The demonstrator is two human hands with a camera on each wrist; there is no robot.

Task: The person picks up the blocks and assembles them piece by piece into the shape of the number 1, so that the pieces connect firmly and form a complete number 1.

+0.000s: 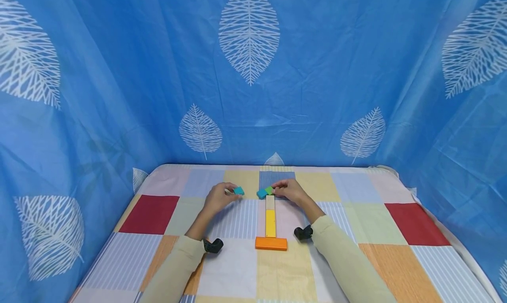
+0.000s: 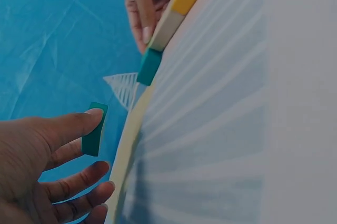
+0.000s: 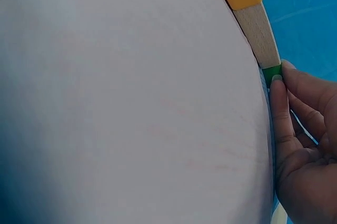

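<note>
My left hand (image 1: 219,198) pinches a small teal block (image 2: 93,138) between thumb and finger, held left of the row of blocks; its other fingers are spread in the left wrist view. My right hand (image 1: 292,191) pinches a green block (image 3: 272,75) at the far end of the row. Against the green block's left side lies another teal block (image 1: 261,194). From there a bare wood block (image 1: 270,202) and a yellow block (image 1: 270,224) run toward me in line. Crosswise at the near end lies a long orange block (image 1: 271,243).
A patchwork cloth (image 1: 225,268) covers the table under the blocks. Blue curtains (image 1: 317,74) with white leaf prints rise behind and along both sides. Dark wrist-worn devices stick out at both sleeves.
</note>
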